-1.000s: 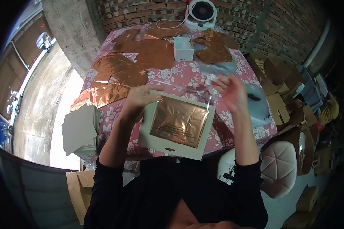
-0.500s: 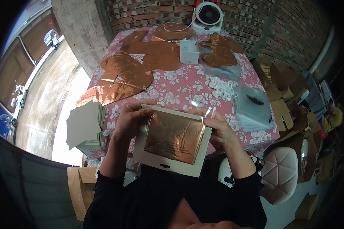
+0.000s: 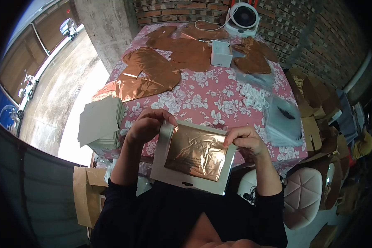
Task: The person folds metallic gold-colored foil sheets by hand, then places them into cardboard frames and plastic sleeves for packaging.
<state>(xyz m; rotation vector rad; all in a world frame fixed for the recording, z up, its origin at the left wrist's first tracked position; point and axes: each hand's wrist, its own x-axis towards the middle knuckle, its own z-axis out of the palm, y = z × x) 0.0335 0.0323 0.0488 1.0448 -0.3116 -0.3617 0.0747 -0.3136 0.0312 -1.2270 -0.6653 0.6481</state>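
Note:
Between my hands, over the table's near edge, is a pale card [image 3: 159, 168] with a hang slot along its lower edge. A folded copper-coloured foil balloon [image 3: 196, 155] with small dark print lies flat against it. My left hand [image 3: 148, 126] pinches the card's upper left corner, by the foil's corner. At the upper right, my right hand [image 3: 248, 140] has thumb and finger closed on the edge of the card and foil. A clear glint along the card's right side looks like plastic film.
Grey cards [image 3: 101, 122] are stacked at the table's left edge. Copper foil balloons [image 3: 149, 78], a white box [image 3: 221, 53], white cord [image 3: 253, 97] and clear plastic bags [image 3: 283, 124] lie on the flowered tablecloth [image 3: 196, 97]. A fan [image 3: 242, 18] stands behind; a chair [image 3: 304, 198] is at right.
The view has shifted, so the table sits further right. The card has tilted a little, and my right fingers have moved in over the foil's upper right corner.

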